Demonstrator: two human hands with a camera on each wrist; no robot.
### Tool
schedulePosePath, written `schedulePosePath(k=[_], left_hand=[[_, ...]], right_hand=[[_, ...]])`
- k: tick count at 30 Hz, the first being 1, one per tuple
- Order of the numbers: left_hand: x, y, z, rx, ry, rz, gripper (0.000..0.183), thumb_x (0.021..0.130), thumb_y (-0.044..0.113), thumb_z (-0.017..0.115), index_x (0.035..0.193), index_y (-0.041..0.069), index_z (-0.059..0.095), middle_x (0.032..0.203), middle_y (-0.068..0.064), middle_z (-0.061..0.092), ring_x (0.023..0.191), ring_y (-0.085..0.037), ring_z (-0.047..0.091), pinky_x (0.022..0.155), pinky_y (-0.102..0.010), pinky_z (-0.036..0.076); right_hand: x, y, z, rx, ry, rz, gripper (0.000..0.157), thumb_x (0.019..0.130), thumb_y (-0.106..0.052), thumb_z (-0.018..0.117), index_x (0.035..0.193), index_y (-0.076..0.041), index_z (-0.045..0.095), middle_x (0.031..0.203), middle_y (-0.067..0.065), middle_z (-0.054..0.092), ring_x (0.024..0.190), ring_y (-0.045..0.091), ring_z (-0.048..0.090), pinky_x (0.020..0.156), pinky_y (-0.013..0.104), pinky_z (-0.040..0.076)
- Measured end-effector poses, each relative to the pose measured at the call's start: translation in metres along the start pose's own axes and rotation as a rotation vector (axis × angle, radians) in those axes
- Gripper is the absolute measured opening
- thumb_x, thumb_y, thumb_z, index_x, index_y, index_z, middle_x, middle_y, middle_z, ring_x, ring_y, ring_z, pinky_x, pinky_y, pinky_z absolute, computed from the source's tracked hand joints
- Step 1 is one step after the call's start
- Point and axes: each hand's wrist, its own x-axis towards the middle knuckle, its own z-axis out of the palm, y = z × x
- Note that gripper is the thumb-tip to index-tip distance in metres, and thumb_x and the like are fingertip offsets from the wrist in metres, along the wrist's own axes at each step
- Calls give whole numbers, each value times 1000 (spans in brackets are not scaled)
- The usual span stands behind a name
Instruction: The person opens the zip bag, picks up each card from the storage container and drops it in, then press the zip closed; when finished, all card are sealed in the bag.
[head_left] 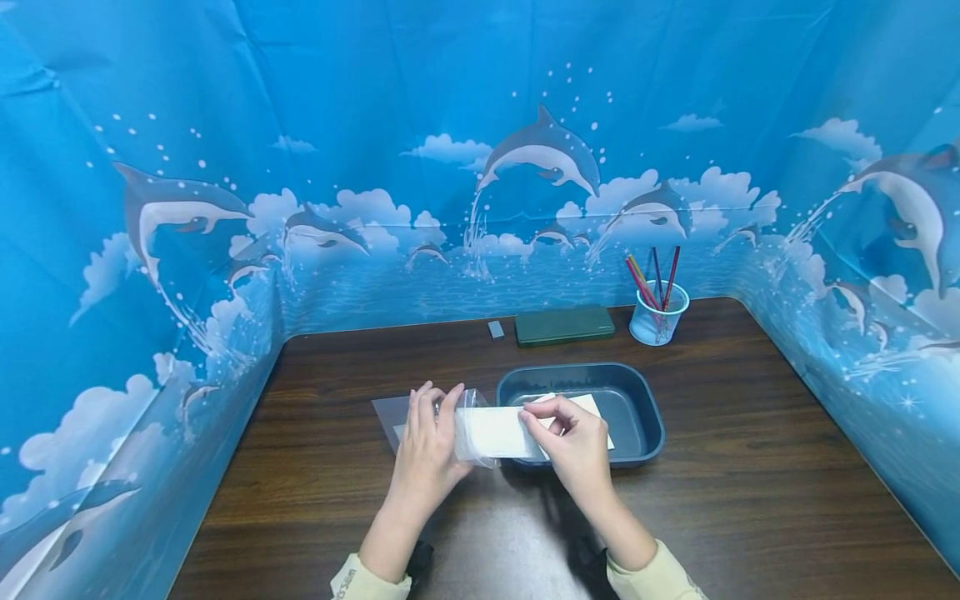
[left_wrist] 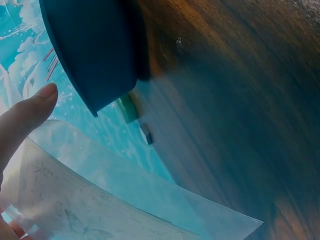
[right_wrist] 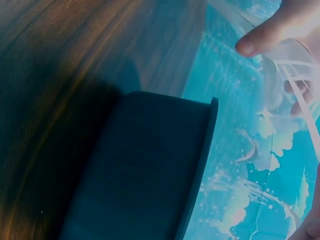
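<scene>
My left hand [head_left: 425, 442] grips a clear plastic bag [head_left: 474, 400] near its mouth. Inside the bag lies pale paper [left_wrist: 75, 200] with faint butterfly-like prints, seen in the left wrist view. A white card [head_left: 497, 432] spans from the bag's mouth to my right hand [head_left: 573, 442], which pinches its right end between thumb and fingers. Thin white card edges [right_wrist: 300, 92] show at the bag's mouth in the right wrist view. Below the right hand, a dark blue tray [head_left: 647, 417] stands on the table with white cards [head_left: 592, 407] in it.
A green case [head_left: 564, 326] lies behind the tray, with a small grey block [head_left: 496, 330] to its left. At the back right stands a light-blue mesh cup [head_left: 658, 317] of pencils. A blue dolphin-print curtain surrounds the wooden table [head_left: 750, 467] on three sides.
</scene>
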Motion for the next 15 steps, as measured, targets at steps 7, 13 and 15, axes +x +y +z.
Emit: schedulePosePath(k=[7,13,15], left_hand=[[1,1,0,13,1,8,110,49,31,97,141,7,42,127,-20,44,135,-36,30,113,-49,19],[0,3,0,17,-14,4,110,49,29,97,141,7,41,128,-19,42,136,-35,28,114,-48,19],[0,3,0,15,-15,5,110,49,28,97,141,7,41,128,-19,42,136,-35,28,114,-48,19]], right_hand=[[-3,23,7,-11,-39,-41,14,76,-6,82,87,-13,75,78,-7,70,46,11,41,37,22,30],[-6,43,12,-42,-85,-101,12,79,-20,80,90,-22,75,82,-17,69,48,7,44,40,21,34],[-6,45,14,-43,-100,-111,12,80,-21,79,91,-23,74,83,-17,69,49,7,45,40,21,35]])
